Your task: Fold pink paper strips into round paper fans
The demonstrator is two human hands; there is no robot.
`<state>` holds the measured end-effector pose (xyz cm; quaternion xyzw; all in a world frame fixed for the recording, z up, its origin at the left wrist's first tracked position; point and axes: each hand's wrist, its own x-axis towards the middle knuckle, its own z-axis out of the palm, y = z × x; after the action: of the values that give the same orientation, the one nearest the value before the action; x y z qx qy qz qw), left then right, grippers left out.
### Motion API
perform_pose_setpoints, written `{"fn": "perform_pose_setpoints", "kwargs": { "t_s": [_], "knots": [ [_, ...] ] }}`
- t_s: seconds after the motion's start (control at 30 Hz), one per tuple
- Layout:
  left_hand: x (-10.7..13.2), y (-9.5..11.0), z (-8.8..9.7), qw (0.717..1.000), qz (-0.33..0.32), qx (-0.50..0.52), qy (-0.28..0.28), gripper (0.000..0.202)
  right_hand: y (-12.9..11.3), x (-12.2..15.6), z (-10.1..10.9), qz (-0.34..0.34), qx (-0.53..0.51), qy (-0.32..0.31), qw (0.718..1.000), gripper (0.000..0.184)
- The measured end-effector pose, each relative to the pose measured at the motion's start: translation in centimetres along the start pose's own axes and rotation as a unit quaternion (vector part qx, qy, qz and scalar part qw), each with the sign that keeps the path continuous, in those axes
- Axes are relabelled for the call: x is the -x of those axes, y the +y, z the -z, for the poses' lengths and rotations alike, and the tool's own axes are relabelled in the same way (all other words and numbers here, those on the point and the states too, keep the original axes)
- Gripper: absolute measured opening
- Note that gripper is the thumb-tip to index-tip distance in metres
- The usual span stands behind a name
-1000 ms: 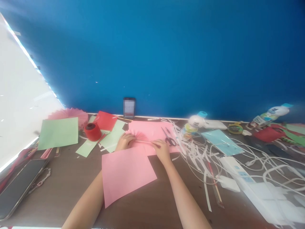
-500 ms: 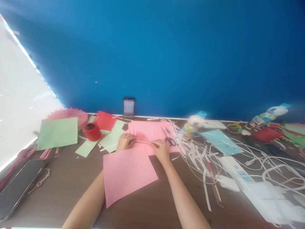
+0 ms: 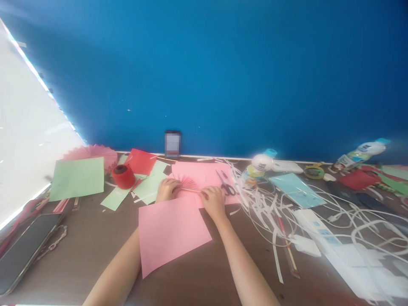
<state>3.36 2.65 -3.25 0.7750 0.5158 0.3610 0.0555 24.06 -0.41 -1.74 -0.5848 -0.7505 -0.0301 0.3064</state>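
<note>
Pink paper with fan-like pleats [image 3: 187, 182] lies between my hands, over a flat pink sheet [image 3: 204, 169]. My left hand [image 3: 168, 189] is closed on its left part, fingers curled over the folded edge. At the right end of a narrow fold, my right hand [image 3: 214, 203] pinches the same paper. A smooth pink piece [image 3: 174, 233] spreads toward me and covers part of my left forearm; whether it joins the pleats is hidden. Dark-handled scissors [image 3: 228, 188] lie just right of my right hand.
A red thread spool [image 3: 123, 176] stands among green and red paper pieces on the left. To the right are a white bottle [image 3: 259, 165], shredded white strips [image 3: 259, 204], a power strip [image 3: 321, 229] and tangled cables. A phone [image 3: 28, 246] lies at the left.
My right hand has shifted slightly left along the folded edge, its fingers drawn closer together. My left hand and the smooth pink paper have hardly moved.
</note>
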Motion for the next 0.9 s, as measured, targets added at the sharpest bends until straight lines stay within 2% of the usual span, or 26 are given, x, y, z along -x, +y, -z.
{"fn": "perform_pose_setpoints", "kwargs": {
  "t_s": [0.13,0.4,0.9],
  "knots": [
    [-0.06,0.06,0.07,1.0,-0.002,0.001,0.0,0.011,-0.49,-0.06,-0.05,0.028,0.006,-0.01,1.0,0.013],
    [0.04,0.1,0.11,1.0,-0.007,0.0,0.005,0.01,-0.42,-0.11,-0.36,0.041,0.005,-0.02,0.999,0.011],
    [0.07,0.33,0.21,1.0,0.01,-0.006,0.0,0.01,-0.65,-0.2,-0.61,0.028,-0.047,-0.033,0.998,0.017]
  ]
}}
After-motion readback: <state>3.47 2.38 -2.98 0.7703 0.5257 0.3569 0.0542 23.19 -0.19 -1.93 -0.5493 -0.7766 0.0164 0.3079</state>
